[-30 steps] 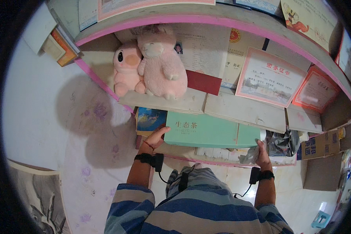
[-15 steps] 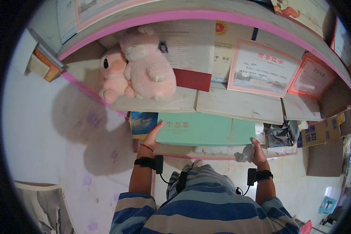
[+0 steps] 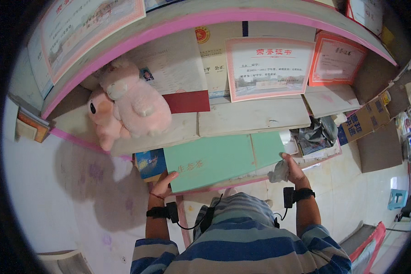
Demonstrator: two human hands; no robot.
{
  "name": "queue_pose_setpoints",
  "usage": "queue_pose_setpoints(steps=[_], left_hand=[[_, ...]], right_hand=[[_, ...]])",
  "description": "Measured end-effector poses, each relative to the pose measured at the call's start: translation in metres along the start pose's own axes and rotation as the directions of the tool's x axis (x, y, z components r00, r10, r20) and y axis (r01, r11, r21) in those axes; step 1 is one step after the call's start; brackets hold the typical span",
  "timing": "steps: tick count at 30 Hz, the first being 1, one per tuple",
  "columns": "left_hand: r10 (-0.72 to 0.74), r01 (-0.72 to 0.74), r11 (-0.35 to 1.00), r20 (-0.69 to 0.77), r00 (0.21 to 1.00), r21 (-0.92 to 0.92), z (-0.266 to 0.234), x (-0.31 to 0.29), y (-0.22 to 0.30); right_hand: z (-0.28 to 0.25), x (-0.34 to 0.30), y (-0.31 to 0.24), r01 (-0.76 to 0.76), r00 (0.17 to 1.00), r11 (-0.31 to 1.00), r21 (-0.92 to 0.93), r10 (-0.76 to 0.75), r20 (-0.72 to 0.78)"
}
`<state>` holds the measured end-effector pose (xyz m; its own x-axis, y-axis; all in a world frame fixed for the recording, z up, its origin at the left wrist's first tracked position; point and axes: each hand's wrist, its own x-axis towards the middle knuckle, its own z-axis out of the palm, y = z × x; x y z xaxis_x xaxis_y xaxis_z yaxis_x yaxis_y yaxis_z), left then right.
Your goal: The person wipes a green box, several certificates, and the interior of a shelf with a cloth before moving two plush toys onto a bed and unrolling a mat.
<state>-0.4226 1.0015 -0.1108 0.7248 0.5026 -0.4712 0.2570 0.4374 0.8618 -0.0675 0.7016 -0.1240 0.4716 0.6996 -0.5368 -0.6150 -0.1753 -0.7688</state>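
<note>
A flat, light green box (image 3: 223, 157) lies between my hands, its far edge under the shelf board. My left hand (image 3: 162, 185) grips its near left corner, thumb on top and fingers hidden at the side. At the right end, my right hand (image 3: 295, 171) has its thumb by the box's corner. A crumpled grey cloth (image 3: 278, 172) hangs from this hand, against the box's near right edge. Left of the box is a blue and gold box (image 3: 150, 163). Dark plastic wrapping (image 3: 318, 133) lies on the right.
Above the green box runs a pale shelf board (image 3: 251, 118) with two pink plush toys (image 3: 139, 105). Certificates, such as a framed-looking white and pink one (image 3: 269, 68), lean at the back. A cardboard box (image 3: 367, 118) and a blue stool (image 3: 397, 199) are on the right.
The green box has come toward me at its left end and now sits at a slant. Both hands moved left in the picture with it, and the view has shifted to the right.
</note>
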Motion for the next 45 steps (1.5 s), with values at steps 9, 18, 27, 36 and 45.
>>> queue_pose_setpoints(steps=[9, 18, 27, 36, 45], left_hand=[[-0.092, 0.035, 0.932, -0.143, 0.986, -0.360, -0.001, 0.006, 0.002], [0.041, -0.053, 0.976, -0.064, 0.997, -0.212, 0.041, -0.024, -0.035], [0.007, -0.037, 0.946, -0.092, 0.996, -0.321, 0.040, -0.033, -0.040], [-0.094, 0.026, 0.936, -0.176, 0.980, -0.352, 0.058, -0.038, -0.032], [-0.058, 0.020, 0.944, -0.104, 0.993, -0.331, 0.135, -0.071, -0.081]], right_hand=[[0.024, -0.018, 0.013, 0.040, 0.999, 0.997, -0.058, -0.039, 0.012], [-0.016, 0.003, -0.009, -0.011, 1.000, 1.000, 0.001, 0.011, -0.018], [-0.002, -0.027, -0.005, 0.013, 0.999, 0.999, -0.035, -0.012, 0.032], [-0.025, -0.012, 0.009, -0.003, 0.995, 0.996, -0.087, 0.012, 0.096], [-0.057, 0.008, -0.030, -0.039, 0.999, 0.991, 0.127, 0.034, 0.041]])
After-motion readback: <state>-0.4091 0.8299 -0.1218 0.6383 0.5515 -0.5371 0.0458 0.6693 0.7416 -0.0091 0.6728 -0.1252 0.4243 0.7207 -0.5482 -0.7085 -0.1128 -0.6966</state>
